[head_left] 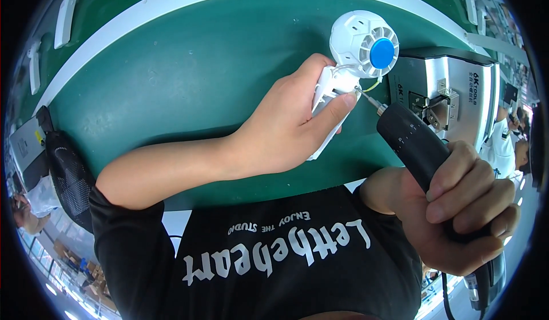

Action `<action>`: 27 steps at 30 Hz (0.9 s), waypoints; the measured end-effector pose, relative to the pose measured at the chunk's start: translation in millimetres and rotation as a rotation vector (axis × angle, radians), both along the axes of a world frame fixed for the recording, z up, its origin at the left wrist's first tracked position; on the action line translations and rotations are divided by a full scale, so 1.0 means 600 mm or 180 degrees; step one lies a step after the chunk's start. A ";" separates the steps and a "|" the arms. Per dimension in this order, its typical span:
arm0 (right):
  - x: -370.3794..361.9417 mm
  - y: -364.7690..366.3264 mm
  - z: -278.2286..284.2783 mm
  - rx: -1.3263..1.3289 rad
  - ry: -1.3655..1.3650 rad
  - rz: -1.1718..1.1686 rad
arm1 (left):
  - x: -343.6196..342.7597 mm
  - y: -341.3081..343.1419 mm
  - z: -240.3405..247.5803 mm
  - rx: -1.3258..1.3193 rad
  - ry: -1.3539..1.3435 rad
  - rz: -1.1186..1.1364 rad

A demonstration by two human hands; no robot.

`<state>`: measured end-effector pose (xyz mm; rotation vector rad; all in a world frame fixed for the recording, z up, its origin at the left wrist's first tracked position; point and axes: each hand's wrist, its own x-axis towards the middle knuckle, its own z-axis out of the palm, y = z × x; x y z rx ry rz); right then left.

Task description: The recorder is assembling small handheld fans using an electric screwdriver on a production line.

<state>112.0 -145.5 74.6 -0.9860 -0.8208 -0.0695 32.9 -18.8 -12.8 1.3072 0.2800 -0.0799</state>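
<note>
My left hand (297, 111) is wrapped round the white body of a small handheld fan (349, 42), whose round head has a blue centre disc and points away from me. A short yellow-green wire shows beside the fan's neck. In my right hand (466, 211) is a black electric screwdriver (412, 142), its fingers closed round the grip. The thin bit reaches up and left to the fan's neck, close by my left thumb. Whether a screw sits under the tip is too small to tell. Part of the fan's handle is hidden behind my left hand.
On the right stands a silver-and-black screw feeder box (466, 85) with a metal mechanism on its front. The green work mat (189, 74) is bordered by a curved white strip (171, 8). More white fan parts (66, 20) lie beyond it. The screwdriver's cable hangs at lower right.
</note>
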 end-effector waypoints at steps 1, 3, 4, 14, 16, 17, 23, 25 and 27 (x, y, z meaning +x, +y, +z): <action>0.013 0.000 -0.001 0.0046 -0.0014 0.0114 | 0.009 -0.002 0.003 0.0166 -0.0045 0.0012; 0.030 0.001 -0.002 0.0017 -0.0085 0.0191 | 0.024 -0.006 0.011 0.0503 -0.0154 0.0022; 0.035 0.002 0.000 -0.0010 -0.0151 0.0216 | 0.030 -0.009 0.014 0.0506 -0.0189 0.0059; -0.030 -0.015 0.025 0.0959 -0.0723 0.0632 | -0.019 0.008 0.002 0.0173 -0.0293 0.0231; -0.010 -0.060 0.055 0.1323 -0.0624 0.0261 | -0.015 0.003 -0.002 -0.0018 -0.0284 0.0467; 0.001 -0.082 0.065 0.1301 -0.0650 0.0208 | -0.017 0.002 -0.002 -0.0083 -0.0303 0.0390; 0.047 -0.084 0.066 -0.0500 -0.0356 -0.1528 | -0.022 0.007 0.001 -0.0058 -0.0284 0.0225; 0.062 -0.076 0.066 -0.0824 -0.0294 -0.1150 | -0.022 0.008 0.000 -0.0063 -0.0306 0.0227; 0.064 -0.074 0.067 -0.0974 -0.0250 -0.0926 | -0.024 0.013 -0.001 -0.0056 -0.0344 0.0270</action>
